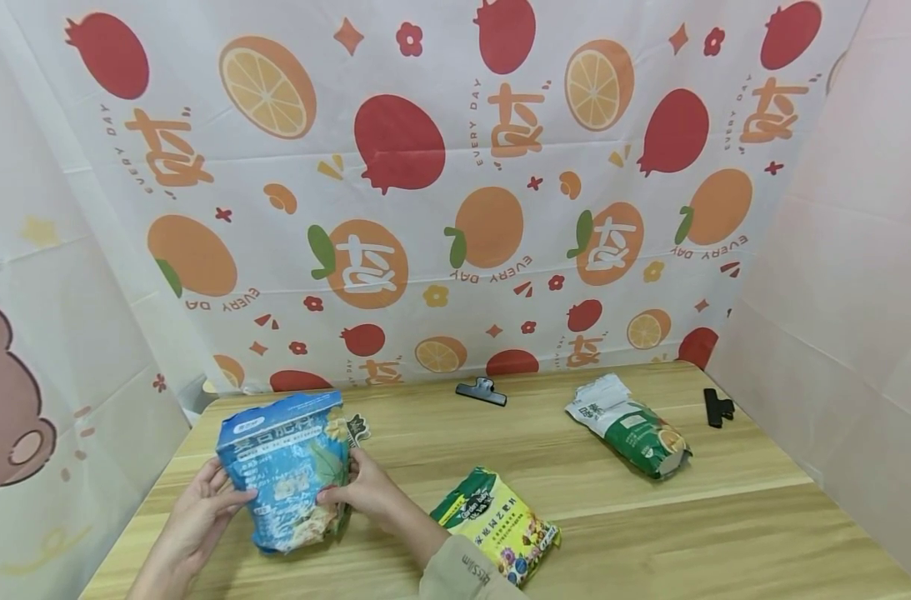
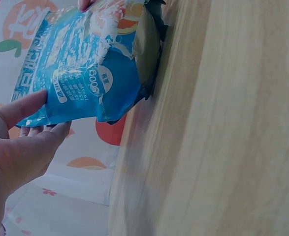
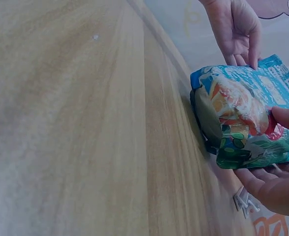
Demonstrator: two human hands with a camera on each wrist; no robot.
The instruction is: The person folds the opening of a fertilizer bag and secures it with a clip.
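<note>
A blue plastic pouch (image 1: 286,475) with food pictures is held upright between both hands at the left of the table. My left hand (image 1: 200,512) grips its left side, thumb on the front and fingers behind. On the opposite side my right hand (image 1: 368,487) pinches the edge, its thumb on the printed front. The left wrist view shows the pouch's crinkled face (image 2: 80,73) and its folded base close to the tabletop. From the right wrist, the pouch (image 3: 247,113) appears tilted with both hands on it; whether its base touches the wood I cannot tell.
A yellow-green fertilizer bag (image 1: 500,529) lies by the right forearm. Farther right lies a green-and-white bag (image 1: 635,429). Black clips rest at the back (image 1: 483,391) and right edge (image 1: 718,408). A small dark crown-shaped item (image 1: 357,427) sits behind the pouch. Printed curtains enclose the table.
</note>
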